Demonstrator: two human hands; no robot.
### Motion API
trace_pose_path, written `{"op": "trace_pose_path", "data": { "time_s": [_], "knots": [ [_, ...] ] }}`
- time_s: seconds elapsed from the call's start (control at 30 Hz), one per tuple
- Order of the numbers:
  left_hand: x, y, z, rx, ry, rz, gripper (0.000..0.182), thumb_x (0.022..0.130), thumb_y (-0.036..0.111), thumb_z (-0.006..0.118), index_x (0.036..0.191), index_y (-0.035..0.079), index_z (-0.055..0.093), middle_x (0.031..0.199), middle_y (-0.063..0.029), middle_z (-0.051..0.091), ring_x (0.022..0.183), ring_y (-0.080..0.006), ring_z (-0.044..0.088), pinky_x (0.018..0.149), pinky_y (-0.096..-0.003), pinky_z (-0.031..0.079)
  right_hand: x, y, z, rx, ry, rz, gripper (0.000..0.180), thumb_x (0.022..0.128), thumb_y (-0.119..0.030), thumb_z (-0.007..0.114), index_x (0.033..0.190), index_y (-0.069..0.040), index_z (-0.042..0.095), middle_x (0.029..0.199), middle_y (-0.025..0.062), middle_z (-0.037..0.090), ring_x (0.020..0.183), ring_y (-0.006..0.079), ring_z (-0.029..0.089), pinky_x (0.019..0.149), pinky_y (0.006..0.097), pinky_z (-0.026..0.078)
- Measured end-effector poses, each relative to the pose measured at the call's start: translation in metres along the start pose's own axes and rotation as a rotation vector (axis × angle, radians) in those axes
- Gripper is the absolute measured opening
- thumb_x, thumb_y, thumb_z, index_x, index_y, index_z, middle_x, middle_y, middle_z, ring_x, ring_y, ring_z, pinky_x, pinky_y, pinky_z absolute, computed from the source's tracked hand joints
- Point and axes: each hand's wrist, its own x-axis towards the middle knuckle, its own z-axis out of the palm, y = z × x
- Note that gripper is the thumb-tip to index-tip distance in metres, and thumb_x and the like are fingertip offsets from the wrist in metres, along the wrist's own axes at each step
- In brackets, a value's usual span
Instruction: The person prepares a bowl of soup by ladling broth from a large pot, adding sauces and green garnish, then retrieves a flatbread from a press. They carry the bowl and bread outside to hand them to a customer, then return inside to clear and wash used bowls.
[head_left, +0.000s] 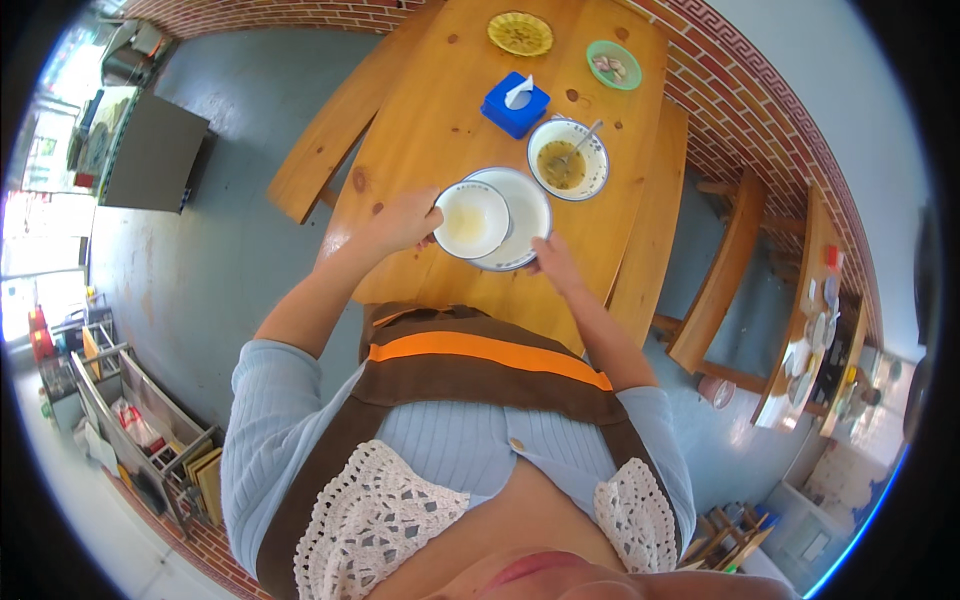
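My left hand (411, 219) grips the rim of a small white bowl (471, 220) with a little pale yellow liquid in it. That bowl overlaps the left part of a larger white dish with a blue rim (526, 217). At the dish's lower right edge, my right hand (553, 259) holds the rim with the thumb on top. Just beyond, a white bowl (568, 160) with greenish-brown soup and a metal spoon (587, 136) stands on the wooden table. Whether the small bowl touches the dish cannot be told.
Farther up the table (420, 150) are a blue tissue box (515, 106), a yellow scalloped plate (520, 34) and a green bowl of garlic (613, 65). Wooden benches (330, 142) flank the table. A brick wall (720, 90) rises at the right.
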Motion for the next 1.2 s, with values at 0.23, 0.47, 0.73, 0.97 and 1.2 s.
{"op": "trace_pose_path", "data": {
  "time_s": [0.23,0.47,0.73,0.97,1.2],
  "knots": [
    [0.047,-0.062,0.065,0.391,0.006,0.032,0.02,0.092,0.014,0.045,0.101,-0.003,0.053,0.079,-0.0204,0.067,0.066,-0.0305,0.067,0.062,-0.0418,0.054,-0.003,0.076,0.041,-0.008,0.01,-0.072,0.028,0.099,-0.02,0.047,0.104,0.006,0.056,0.082,0.0111,0.065,0.064,0.0171,0.064,0.057,0.0307,0.055],
    [0.077,-0.094,0.097,0.588,0.045,0.077,0.023,0.092,0.015,0.044,0.1,-0.005,0.053,0.085,-0.0273,0.066,0.079,-0.0427,0.066,0.071,-0.0532,0.051,0.01,0.107,0.032,-0.01,-0.092,-0.13,0.034,0.103,-0.025,0.045,0.117,0.005,0.053,0.086,0.0095,0.065,0.071,0.0151,0.063,0.059,0.0291,0.053],
    [0.088,-0.1,0.102,0.719,-0.008,0.029,0.022,0.093,0.015,0.045,0.1,-0.003,0.054,0.087,-0.0261,0.066,0.082,-0.0426,0.066,0.072,-0.0528,0.051,0.085,0.08,-0.05,0.207,0.15,-0.071,0.042,0.105,-0.036,0.039,0.123,0.0,0.053,0.101,0.0094,0.065,0.087,0.0184,0.064,0.081,0.035,0.053],
    [0.09,-0.092,0.087,0.598,0.02,-0.019,0.029,0.095,0.028,0.055,0.105,0.0,0.058,0.089,-0.0233,0.068,0.085,-0.0411,0.066,0.074,-0.0491,0.053,0.126,0.042,-0.042,0.735,0.349,-0.077,0.038,0.103,-0.028,0.039,0.12,0.004,0.051,0.104,0.0161,0.066,0.09,0.0245,0.065,0.083,0.0394,0.055],
    [0.082,-0.149,0.064,0.309,0.156,0.002,0.035,0.099,0.027,0.051,0.121,-0.001,0.054,0.091,-0.0192,0.068,0.08,-0.0296,0.069,0.07,-0.0409,0.055,0.091,0.048,-0.04,0.758,0.424,-0.12,0.034,0.099,-0.023,0.042,0.12,0.003,0.05,0.099,0.0166,0.067,0.083,0.0245,0.068,0.075,0.0383,0.057]
  ]
}}
